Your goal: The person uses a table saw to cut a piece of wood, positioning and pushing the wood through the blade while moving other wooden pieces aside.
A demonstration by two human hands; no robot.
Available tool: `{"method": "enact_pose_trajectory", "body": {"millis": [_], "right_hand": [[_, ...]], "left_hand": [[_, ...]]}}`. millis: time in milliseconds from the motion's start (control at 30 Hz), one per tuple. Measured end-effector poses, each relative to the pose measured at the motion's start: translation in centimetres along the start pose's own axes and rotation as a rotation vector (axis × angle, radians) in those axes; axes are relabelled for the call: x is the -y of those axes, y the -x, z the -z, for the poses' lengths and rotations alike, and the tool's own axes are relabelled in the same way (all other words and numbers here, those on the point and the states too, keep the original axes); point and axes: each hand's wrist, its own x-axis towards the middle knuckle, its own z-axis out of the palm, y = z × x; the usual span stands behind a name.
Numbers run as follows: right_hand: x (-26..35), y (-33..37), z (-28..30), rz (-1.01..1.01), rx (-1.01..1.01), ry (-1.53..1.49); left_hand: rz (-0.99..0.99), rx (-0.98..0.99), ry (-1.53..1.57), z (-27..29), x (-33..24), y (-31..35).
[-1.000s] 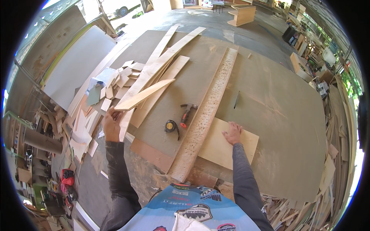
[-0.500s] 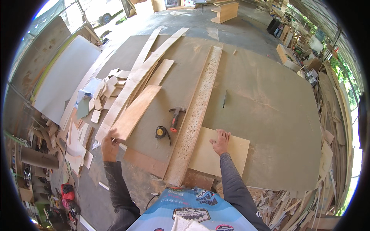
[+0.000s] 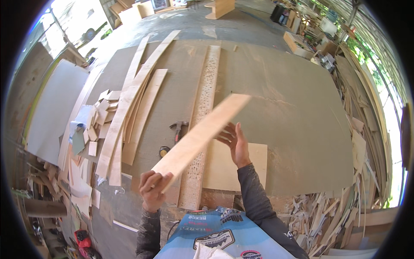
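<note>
Plank (image 3: pixel 202 134) is slanting above a speckled strip (image 3: pixel 207 82), its near end being grasped by the left hand (image 3: pixel 152 192). A pale panel (image 3: pixel 222 170) is lying right of the strip. The right hand (image 3: pixel 236 146) is spreading its fingers by the plank, contact remaining unclear. Beyond, a hammer (image 3: pixel 177 126) is lying left of the strip.

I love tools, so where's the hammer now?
In the head view, the hammer lies left of centre, just beyond the tape measure and left of the long speckled board.
</note>
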Motion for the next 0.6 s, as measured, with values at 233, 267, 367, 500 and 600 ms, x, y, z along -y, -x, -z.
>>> {"method": "enact_pose_trajectory", "body": {"millis": [233, 267, 367, 500, 600], "right_hand": [[3.3, -1.1, 13.8, 0.319, -0.553, 0.044], [3.1, -1.5, 15.6, 0.323, -0.621, 0.026], [3.6, -1.3, 18.6, 0.275, -0.795, -0.223], [2.9, -2.1, 28.0, 0.350, -0.971, -0.143], [2.6, -2.3, 28.4, 0.388, -0.998, -0.092]], "left_hand": [[-0.289, 0.199, 0.201, -12.1, 0.9, -2.9], [-0.265, 0.199, 0.184, -14.1, 1.3, -3.1], [-0.187, 0.226, 0.137, -20.3, 2.9, -3.3], [-0.049, 0.278, 0.145, -27.2, 3.2, -3.4], [0.012, 0.304, 0.153, -28.1, 2.8, -3.4]]}}
